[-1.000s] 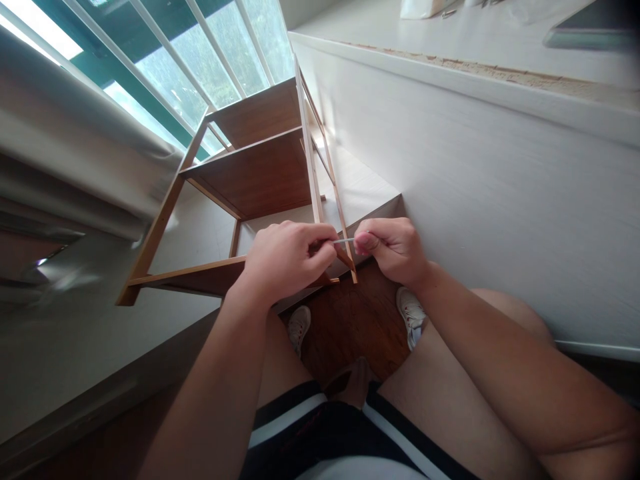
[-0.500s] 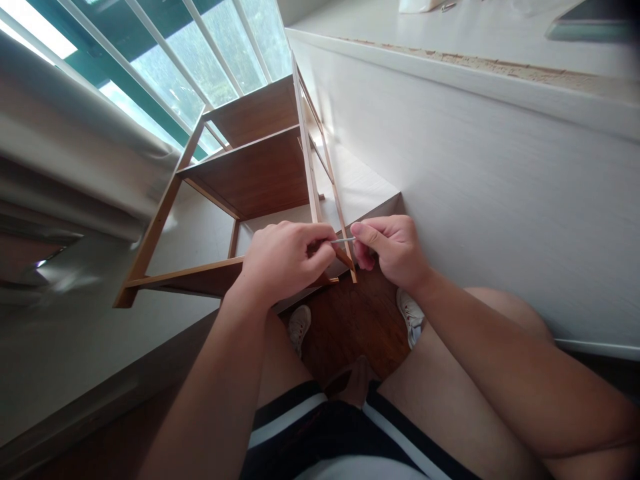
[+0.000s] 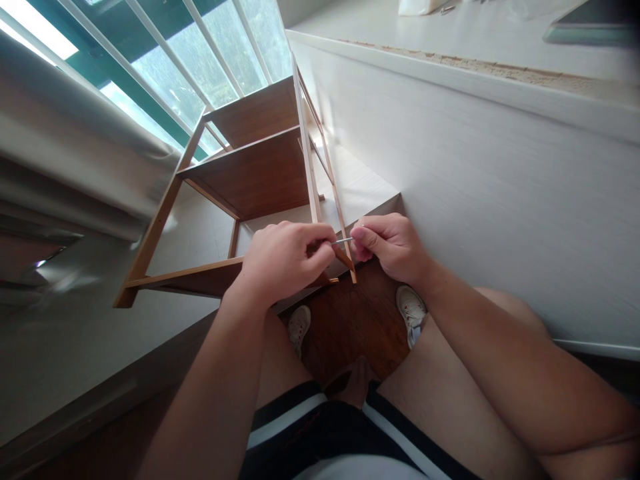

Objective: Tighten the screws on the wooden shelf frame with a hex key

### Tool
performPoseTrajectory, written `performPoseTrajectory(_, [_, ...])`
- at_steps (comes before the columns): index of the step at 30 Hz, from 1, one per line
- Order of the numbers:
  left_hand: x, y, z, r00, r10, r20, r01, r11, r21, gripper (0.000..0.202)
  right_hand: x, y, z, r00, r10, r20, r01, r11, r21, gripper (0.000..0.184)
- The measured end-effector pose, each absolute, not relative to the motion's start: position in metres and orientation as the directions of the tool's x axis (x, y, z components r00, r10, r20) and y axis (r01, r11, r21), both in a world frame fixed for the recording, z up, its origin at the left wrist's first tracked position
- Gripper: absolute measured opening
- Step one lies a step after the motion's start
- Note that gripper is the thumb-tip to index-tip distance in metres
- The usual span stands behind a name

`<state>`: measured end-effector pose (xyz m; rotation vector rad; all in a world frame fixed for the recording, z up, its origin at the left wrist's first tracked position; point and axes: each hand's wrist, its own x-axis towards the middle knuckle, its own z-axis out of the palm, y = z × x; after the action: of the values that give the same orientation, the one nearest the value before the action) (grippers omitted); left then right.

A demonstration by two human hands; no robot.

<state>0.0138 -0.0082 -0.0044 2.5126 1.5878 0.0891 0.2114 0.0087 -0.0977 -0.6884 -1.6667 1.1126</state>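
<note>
A thin metal rod point(image 3: 343, 241), which looks like a hex key, spans the short gap between my two hands. My left hand point(image 3: 285, 260) is closed, its thumb and forefinger pinching the rod's left end. On the right end, the curled fingers and thumb of my right hand point(image 3: 385, 243) grip it. Both ends of the rod are hidden inside the fingers. Behind my hands stands a brown wooden shelf rack point(image 3: 260, 173) with slanted posts. My left hand covers part of a rack post, and I cannot tell whether it touches the wood.
A white panel point(image 3: 450, 193) rises at the right, topped by a counter with a chipped edge point(image 3: 450, 60). Small metal pieces point(image 3: 447, 9) lie up there. A curtain point(image 3: 80, 127) hangs left beside the barred window point(image 3: 210, 47). My shoes point(image 3: 411, 308) rest on the dark floor point(image 3: 345, 320).
My right hand's fingers have curled further around the rod and the wrist has turned slightly. The left hand and the rack stay where they were.
</note>
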Motion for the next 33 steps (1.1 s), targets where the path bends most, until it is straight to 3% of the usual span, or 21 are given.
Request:
performPoseTrajectory(9, [0.013,-0.009,-0.004,0.445,0.894,-0.041,0.885,-0.432,0.176,0.026,0.214,0.016,-0.107,-0.343,0.675,0.653,0.043,0.706,-0.707,0.027])
performPoseTrajectory(33, [0.014,-0.009,-0.003,0.44,0.897,-0.049,0.889,-0.427,0.169,0.027,0.214,0.018,-0.108,-0.312,0.67,0.674,0.076,0.725,-0.685,0.031])
